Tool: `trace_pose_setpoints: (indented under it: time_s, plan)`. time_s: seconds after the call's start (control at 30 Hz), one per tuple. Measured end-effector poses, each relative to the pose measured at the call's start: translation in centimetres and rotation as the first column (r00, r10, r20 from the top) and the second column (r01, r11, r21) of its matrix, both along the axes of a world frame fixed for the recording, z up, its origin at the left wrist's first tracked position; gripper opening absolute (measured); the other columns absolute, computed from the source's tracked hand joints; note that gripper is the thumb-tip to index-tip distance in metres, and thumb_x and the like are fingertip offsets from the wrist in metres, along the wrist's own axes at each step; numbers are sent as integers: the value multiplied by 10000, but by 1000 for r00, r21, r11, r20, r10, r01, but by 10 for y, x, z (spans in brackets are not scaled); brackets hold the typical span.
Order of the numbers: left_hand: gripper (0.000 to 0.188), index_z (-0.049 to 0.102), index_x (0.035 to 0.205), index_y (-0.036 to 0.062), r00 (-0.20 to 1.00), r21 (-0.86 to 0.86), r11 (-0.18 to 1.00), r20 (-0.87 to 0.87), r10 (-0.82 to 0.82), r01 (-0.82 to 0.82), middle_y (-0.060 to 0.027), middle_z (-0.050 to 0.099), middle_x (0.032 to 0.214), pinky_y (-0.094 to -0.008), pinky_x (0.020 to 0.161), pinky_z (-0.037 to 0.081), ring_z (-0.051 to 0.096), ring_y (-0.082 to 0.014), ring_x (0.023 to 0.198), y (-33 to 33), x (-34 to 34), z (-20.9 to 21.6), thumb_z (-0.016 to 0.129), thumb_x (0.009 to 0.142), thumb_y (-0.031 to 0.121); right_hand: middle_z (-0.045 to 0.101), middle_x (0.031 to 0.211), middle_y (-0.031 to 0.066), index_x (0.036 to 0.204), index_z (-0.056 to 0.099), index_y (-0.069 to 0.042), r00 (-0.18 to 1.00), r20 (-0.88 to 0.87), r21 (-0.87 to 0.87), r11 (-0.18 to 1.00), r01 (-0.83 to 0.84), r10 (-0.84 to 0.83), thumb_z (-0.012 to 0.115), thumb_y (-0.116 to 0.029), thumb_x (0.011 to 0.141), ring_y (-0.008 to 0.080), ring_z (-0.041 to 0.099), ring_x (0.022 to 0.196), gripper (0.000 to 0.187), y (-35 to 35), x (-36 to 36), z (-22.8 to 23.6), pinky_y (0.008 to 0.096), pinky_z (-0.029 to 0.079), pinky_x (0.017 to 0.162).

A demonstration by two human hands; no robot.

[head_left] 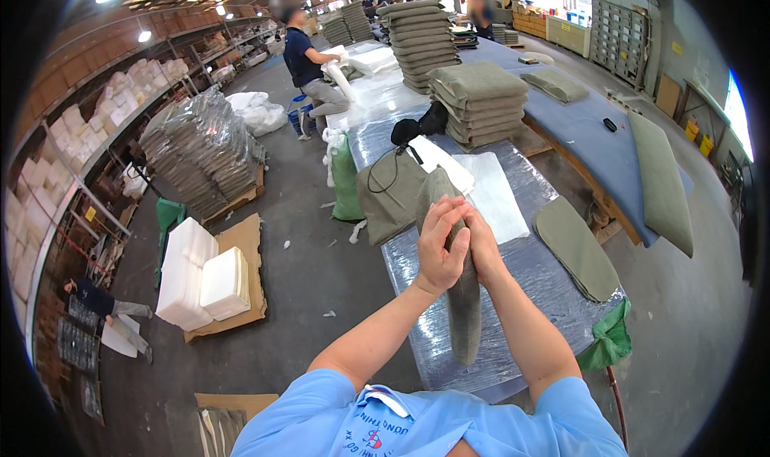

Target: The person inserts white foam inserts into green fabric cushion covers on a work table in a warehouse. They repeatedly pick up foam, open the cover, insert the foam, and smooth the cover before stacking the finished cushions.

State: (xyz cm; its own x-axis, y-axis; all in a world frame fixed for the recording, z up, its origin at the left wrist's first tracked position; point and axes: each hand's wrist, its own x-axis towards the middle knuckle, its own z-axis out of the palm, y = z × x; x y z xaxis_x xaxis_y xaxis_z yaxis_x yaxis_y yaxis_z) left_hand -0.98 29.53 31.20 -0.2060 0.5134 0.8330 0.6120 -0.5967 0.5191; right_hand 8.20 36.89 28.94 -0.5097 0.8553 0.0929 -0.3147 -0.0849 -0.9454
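Note:
A grey-green cushion [464, 320] stands on its narrow edge in front of me, over the plastic-wrapped table [417, 329]. My left hand [441, 248] presses flat against its left side and my right hand [481, 244] against its right side, so the cushion is squeezed between my palms. The fingertips of both hands come close together over its upper edge. Beyond the cushion lie a grey-green fabric cover [391, 196] and white sheets [491, 196]. A flat grey-green cover [576, 247] rests on the table to the right.
A stack of cushions [477, 104] and a taller one [417, 44] stand farther back. On the right, a blue-topped table [573, 132] carries a leaning cushion [662, 180]. White foam blocks [200, 276] sit on cardboard at left. A co-worker [309, 68] stands by the table's far end.

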Motion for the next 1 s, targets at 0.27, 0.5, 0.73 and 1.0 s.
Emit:
trace_pose_setpoints:
  time_s: [0.27,0.5,0.73,1.0]
  plan:
    - [151,665,1042,5,992,-51,990,-10,127,-128,-167,668,1204,-448,1077,450,585,-389,1262,-22,3,0,566,943,62,522,1464,184,1480,464,18,991,72,196,976,98,-114,473,-329,1072,278,484,1378,536,-65,43,-44,374,372,1137]
    - [181,663,1065,-4,969,-43,975,104,223,-220,-184,637,1202,-505,1119,407,563,-391,1234,-22,-7,-3,528,972,74,364,1534,296,1551,276,28,773,372,791,612,27,-514,883,-324,744,437,396,1417,1069,-160,85,-78,505,343,1149]
    - [257,671,1119,24,984,-32,999,-173,32,-39,-164,634,1235,-529,1132,388,549,-394,1295,-34,-12,-2,638,937,203,431,1482,282,1534,299,16,720,352,819,569,72,-598,938,-254,665,443,462,1347,1113,-119,78,-61,525,401,1091]
    - [186,630,823,44,922,37,989,-370,-117,141,-116,672,880,-507,954,525,686,-362,930,-35,-22,10,680,848,222,578,1323,280,1473,397,-13,814,308,766,636,94,-491,915,-143,655,454,629,1143,976,-130,82,-68,480,537,949]
